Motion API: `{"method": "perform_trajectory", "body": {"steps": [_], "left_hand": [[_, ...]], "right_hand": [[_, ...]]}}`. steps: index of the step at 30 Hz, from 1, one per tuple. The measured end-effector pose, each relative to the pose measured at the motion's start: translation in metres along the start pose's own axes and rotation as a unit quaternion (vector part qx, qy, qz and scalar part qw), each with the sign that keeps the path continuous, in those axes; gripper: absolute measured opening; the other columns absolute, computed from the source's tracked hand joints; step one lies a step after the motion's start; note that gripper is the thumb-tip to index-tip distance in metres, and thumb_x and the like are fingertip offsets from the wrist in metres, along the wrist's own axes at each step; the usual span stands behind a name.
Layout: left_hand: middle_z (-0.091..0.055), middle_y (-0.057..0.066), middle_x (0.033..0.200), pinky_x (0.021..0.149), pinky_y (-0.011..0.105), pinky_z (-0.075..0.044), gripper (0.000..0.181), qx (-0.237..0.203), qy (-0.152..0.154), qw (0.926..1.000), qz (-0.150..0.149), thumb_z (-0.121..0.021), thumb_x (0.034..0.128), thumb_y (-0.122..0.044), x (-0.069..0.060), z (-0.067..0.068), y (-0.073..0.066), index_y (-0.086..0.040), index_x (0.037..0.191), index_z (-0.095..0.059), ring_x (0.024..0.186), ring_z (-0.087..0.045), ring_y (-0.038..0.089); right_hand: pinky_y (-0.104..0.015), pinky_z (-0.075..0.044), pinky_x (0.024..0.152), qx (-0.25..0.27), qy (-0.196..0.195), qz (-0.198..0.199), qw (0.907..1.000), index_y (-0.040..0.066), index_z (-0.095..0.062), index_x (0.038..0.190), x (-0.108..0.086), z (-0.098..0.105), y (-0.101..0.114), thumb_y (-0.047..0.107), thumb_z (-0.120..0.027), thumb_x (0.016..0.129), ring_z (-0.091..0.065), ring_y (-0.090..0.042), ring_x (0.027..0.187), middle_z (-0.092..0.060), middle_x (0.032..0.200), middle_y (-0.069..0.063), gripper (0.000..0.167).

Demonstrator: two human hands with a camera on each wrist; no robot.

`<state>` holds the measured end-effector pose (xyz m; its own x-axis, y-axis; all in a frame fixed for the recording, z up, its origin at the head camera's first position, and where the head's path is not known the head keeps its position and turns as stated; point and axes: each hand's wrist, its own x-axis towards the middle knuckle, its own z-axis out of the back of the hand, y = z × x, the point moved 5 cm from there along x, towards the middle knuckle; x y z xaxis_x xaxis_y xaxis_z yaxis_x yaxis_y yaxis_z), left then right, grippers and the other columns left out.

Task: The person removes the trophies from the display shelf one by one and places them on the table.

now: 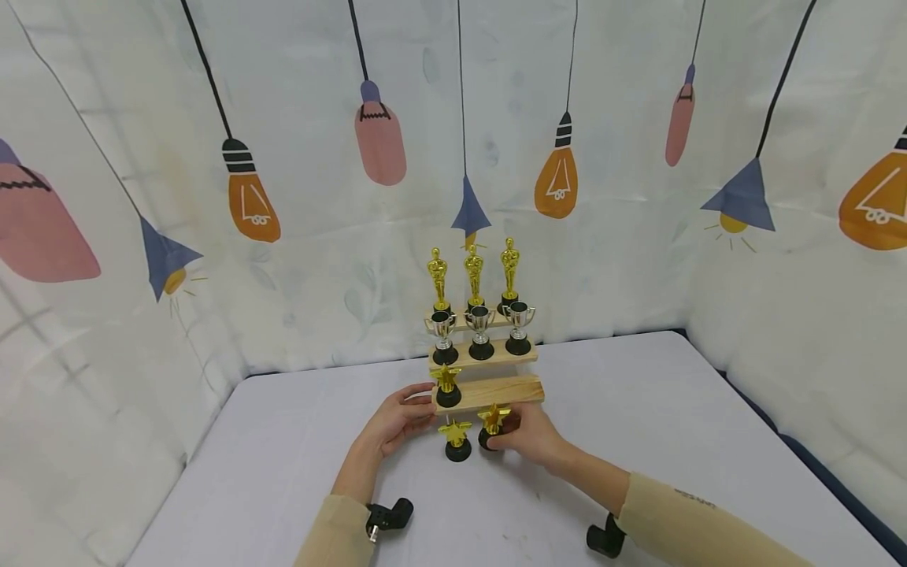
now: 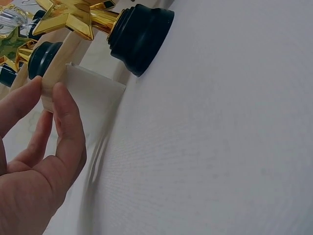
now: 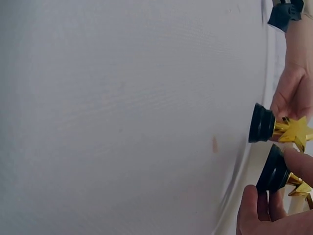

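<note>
My left hand (image 1: 397, 421) pinches the left end of the lowest step of a wooden tiered stand (image 1: 506, 389); the left wrist view shows the thumb and fingers on the board end (image 2: 55, 78). My right hand (image 1: 537, 438) holds a gold star trophy (image 1: 490, 419) by its black base (image 3: 274, 170), tilted, in front of the stand. A second star trophy (image 1: 457, 449) stands upright on the table just left of it. On the lowest step's left side sits another star trophy (image 1: 447, 391), near my left fingers.
Silver cup trophies (image 1: 480, 335) line the middle step, and gold figure trophies (image 1: 475, 279) stand on the top step. A white cloth covers the table (image 1: 269, 472). Behind it hangs a curtain (image 1: 312, 283) printed with lamps.
</note>
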<state>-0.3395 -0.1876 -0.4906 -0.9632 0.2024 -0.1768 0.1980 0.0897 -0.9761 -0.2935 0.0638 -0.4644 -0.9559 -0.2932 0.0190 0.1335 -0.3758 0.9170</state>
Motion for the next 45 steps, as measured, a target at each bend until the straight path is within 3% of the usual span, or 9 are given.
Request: {"method": "perform_trajectory", "body": {"steps": [12, 22, 28, 36, 45], "left_hand": [[-0.062, 0.019, 0.128, 0.087, 0.034, -0.058, 0.057, -0.003, -0.001, 1.0000, -0.002, -0.070, 0.0953, -0.001, 0.0011, -0.0004, 0.0018, 0.003, 0.148, -0.047, 0.101, -0.068, 0.023], [-0.065, 0.016, 0.124, 0.083, 0.033, -0.058, 0.058, -0.008, 0.000, 0.9999, -0.005, -0.071, 0.0944, -0.001, 0.0021, 0.0005, 0.0046, 0.004, 0.147, -0.047, 0.099, -0.068, 0.021], [-0.065, 0.016, 0.123, 0.083, 0.032, -0.058, 0.059, -0.012, 0.003, 0.9999, -0.007, -0.071, 0.0943, -0.001, 0.0019, 0.0009, 0.0041, 0.004, 0.147, -0.046, 0.100, -0.069, 0.022], [-0.066, 0.016, 0.123, 0.083, 0.033, -0.058, 0.058, -0.013, 0.003, 0.9999, -0.009, -0.070, 0.0946, 0.000, 0.0019, 0.0006, 0.0040, 0.005, 0.147, -0.046, 0.100, -0.069, 0.022], [-0.063, 0.018, 0.125, 0.084, 0.033, -0.058, 0.060, -0.018, 0.003, 0.9998, -0.002, -0.071, 0.0939, 0.001, -0.0003, -0.0016, 0.0019, 0.005, 0.148, -0.045, 0.099, -0.068, 0.022]], "right_hand": [[-0.037, -0.053, 0.079, -0.009, -0.003, 0.004, 0.9999, -0.001, -0.062, 0.128, 0.0034, -0.0020, -0.0032, -0.001, -0.089, 0.075, -0.060, -0.021, 0.089, -0.064, 0.101, -0.005, 0.060], [-0.035, -0.051, 0.076, -0.047, -0.004, 0.006, 0.9989, -0.001, -0.062, 0.128, 0.0086, -0.0047, -0.0085, 0.000, -0.091, 0.072, -0.057, -0.022, 0.088, -0.063, 0.101, -0.004, 0.062], [-0.034, -0.047, 0.071, -0.070, -0.002, -0.009, 0.9975, -0.002, -0.065, 0.120, 0.0081, -0.0070, -0.0092, 0.002, -0.092, 0.072, -0.053, -0.021, 0.083, -0.060, 0.094, -0.004, 0.054], [-0.028, -0.040, 0.059, -0.085, 0.005, 0.004, 0.9964, -0.004, -0.064, 0.118, 0.0062, -0.0080, -0.0066, 0.002, -0.091, 0.073, -0.049, -0.017, 0.072, -0.056, 0.084, -0.003, 0.053], [-0.029, -0.042, 0.061, -0.102, 0.003, 0.014, 0.9946, -0.003, -0.064, 0.107, 0.0022, -0.0053, -0.0046, 0.005, -0.093, 0.071, -0.050, -0.018, 0.074, -0.055, 0.082, -0.004, 0.047]]}}
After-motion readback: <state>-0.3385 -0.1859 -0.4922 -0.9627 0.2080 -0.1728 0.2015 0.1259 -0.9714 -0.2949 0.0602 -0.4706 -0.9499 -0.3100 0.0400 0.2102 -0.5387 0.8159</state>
